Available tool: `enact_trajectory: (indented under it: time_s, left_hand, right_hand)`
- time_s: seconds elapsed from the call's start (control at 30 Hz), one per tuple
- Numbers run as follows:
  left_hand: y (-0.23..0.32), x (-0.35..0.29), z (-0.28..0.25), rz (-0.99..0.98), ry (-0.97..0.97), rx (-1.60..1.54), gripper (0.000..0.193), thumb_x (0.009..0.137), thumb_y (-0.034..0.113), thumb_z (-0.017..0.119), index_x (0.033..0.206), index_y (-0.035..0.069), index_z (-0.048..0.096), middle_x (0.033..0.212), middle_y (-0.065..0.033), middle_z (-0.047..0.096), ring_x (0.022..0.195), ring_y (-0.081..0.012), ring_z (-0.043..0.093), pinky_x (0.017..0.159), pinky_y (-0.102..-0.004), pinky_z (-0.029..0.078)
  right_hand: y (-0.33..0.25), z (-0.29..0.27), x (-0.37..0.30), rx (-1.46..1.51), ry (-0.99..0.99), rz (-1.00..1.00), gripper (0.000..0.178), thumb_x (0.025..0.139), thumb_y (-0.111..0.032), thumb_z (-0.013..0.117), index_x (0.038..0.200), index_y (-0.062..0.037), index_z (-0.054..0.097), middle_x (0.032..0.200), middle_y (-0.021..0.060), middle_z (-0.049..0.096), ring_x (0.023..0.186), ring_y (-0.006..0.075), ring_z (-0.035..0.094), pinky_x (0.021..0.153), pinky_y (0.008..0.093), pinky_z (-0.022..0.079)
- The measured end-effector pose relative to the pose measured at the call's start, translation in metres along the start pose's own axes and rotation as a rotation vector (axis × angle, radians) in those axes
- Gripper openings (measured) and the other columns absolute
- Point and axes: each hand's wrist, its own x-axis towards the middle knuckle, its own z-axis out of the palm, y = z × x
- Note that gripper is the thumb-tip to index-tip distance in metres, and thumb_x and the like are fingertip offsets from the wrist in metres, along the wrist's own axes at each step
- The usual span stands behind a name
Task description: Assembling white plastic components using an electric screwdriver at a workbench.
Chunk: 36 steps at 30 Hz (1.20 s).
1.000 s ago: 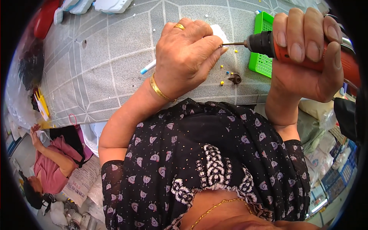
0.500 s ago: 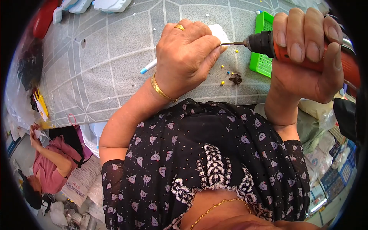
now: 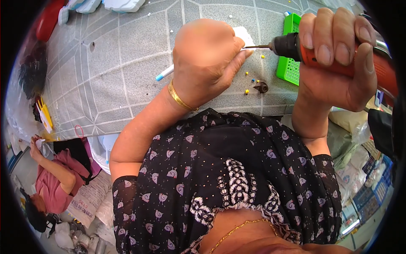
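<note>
My left hand (image 3: pixel 205 59) is closed around a white plastic piece (image 3: pixel 244 37), part of which shows past the thumb and fingertips. A white rod end with a light blue tip (image 3: pixel 160 77) sticks out behind the wrist; whether it belongs to that piece is hidden. My right hand (image 3: pixel 338 59) wraps round an orange-red power screwdriver (image 3: pixel 382 74) held sideways. Its thin bit (image 3: pixel 259 46) points left and reaches the white piece at my left fingertips. Below the bit, a small dark brown part (image 3: pixel 261 87) and several tiny yellow and blue bits (image 3: pixel 247 91) lie on the table.
A green perforated basket (image 3: pixel 289 70) stands beside the screwdriver on the grey patterned tabletop (image 3: pixel 127 84). White and blue pieces (image 3: pixel 123 4) lie at the far left edge. Yellow-handled tools (image 3: pixel 43 114) are at the left. Another person (image 3: pixel 59 178) works at lower left, beside sacks.
My left hand has shifted very slightly, and the white piece with it. The screwdriver has edged a little left. The other person's hands have moved.
</note>
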Motion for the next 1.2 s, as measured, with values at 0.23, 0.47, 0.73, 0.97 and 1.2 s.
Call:
enact_trajectory:
  time_s: [0.23,0.47,0.73,0.97,1.2]
  left_hand:
    - [-0.007,-0.007,0.0,-0.114,-0.151,0.127,0.062,0.072,0.04,0.088,0.121,0.007,0.069,0.116,-0.0094,0.065,0.101,-0.0287,0.062,0.083,-0.0404,0.046]
    - [-0.008,-0.007,0.0,-0.129,-0.247,0.185,0.064,0.074,0.043,0.085,0.125,0.007,0.067,0.115,-0.0104,0.066,0.102,-0.0312,0.063,0.084,-0.0419,0.046]
    - [-0.003,-0.004,0.0,-0.138,-0.268,0.171,0.064,0.075,0.042,0.084,0.126,0.007,0.066,0.115,-0.0108,0.066,0.103,-0.0328,0.063,0.085,-0.043,0.046]
    - [0.0,-0.004,0.0,-0.154,-0.281,0.174,0.064,0.074,0.042,0.084,0.125,0.006,0.066,0.115,-0.0119,0.066,0.106,-0.034,0.062,0.087,-0.0436,0.046]
    - [-0.003,-0.003,0.002,-0.146,-0.307,0.183,0.064,0.074,0.043,0.083,0.124,0.006,0.066,0.116,-0.0124,0.065,0.106,-0.0345,0.061,0.088,-0.0444,0.046]
  right_hand:
    - [0.0,-0.008,0.005,-0.016,0.284,-0.053,0.009,0.099,-0.011,0.052,0.094,-0.0076,0.059,0.079,0.0013,0.052,0.072,0.0161,0.051,0.075,0.0363,0.041]
    - [0.023,0.046,0.013,-0.407,0.658,-0.012,0.015,0.099,-0.016,0.057,0.11,-0.0082,0.049,0.072,-0.0005,0.05,0.057,0.0119,0.052,0.061,0.028,0.047]
    - [0.024,0.057,0.021,-0.385,0.766,0.036,0.016,0.097,-0.013,0.059,0.11,-0.0081,0.049,0.072,0.0001,0.051,0.057,0.0123,0.052,0.061,0.028,0.047]
    - [0.029,0.049,0.013,-0.335,0.664,0.074,0.013,0.097,-0.01,0.058,0.106,-0.0092,0.05,0.071,0.001,0.05,0.055,0.013,0.052,0.059,0.0289,0.047]
    - [0.034,0.046,0.017,-0.355,0.642,0.09,0.013,0.094,-0.006,0.057,0.094,-0.0109,0.046,0.066,0.0017,0.048,0.049,0.0134,0.047,0.053,0.0291,0.047]
